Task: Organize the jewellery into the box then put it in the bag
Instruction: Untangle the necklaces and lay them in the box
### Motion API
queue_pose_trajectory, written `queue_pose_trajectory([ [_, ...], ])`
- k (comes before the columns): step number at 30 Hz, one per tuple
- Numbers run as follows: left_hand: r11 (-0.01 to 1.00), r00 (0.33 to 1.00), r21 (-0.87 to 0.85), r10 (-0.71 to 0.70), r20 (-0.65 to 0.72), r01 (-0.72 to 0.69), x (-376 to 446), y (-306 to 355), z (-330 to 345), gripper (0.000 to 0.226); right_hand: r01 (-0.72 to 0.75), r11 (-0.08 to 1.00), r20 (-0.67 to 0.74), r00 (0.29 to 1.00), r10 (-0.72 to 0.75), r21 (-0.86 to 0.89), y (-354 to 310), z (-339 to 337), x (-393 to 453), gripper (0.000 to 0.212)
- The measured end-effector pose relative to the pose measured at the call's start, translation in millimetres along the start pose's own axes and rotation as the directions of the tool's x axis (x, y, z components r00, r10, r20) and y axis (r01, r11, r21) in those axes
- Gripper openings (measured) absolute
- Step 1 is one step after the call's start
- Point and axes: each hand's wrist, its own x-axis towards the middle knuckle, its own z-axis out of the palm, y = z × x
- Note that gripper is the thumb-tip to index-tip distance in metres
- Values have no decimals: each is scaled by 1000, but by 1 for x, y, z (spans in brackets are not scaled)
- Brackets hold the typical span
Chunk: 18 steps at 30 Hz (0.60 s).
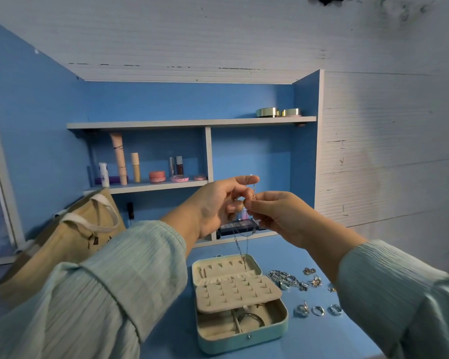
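Above the open jewellery box point(240, 330) on the blue table point(309, 340), the left hand point(215, 206) and right hand point(278, 216) pinch a thin necklace point(240, 246), its chain dangling toward the lid; rings point(318, 310) lie alongside, a bag point(62, 244) at left.

Two bare hands, long pale mint-green sleeves point(130, 275), finely crinkled fabric, gathered buttoned cuffs

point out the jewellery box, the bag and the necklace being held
jewellery box point(283, 323): head view, on its right outer wall.
bag point(62, 244): head view, on its tan front panel.
necklace point(237, 243): head view, on the chain hanging below the hands.
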Motion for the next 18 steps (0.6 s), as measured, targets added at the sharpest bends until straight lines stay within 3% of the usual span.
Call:
queue_pose_trajectory([
  [4, 999, 998, 27, 33, -49, -32, -1, -1, -1, 30, -49, 993, 10, 999, 48, 104, 0, 1, 1, 13],
  [8, 995, 996, 85, -35, -85, 42, -4, -12, -5, 28, -47, 970, -32, 998, 56, 240, -4, -5, 2, 18],
  [12, 991, 993, 102, -83, -82, 91, -5, -25, -4, 27, -46, 982, -45, 997, 55, 182, -7, -5, 3, 21],
  [18, 962, 984, 255, -48, -171, 92, -6, -29, -5, 10, -94, 989, -42, 994, 100, 115, -13, -6, 4, 21],
])
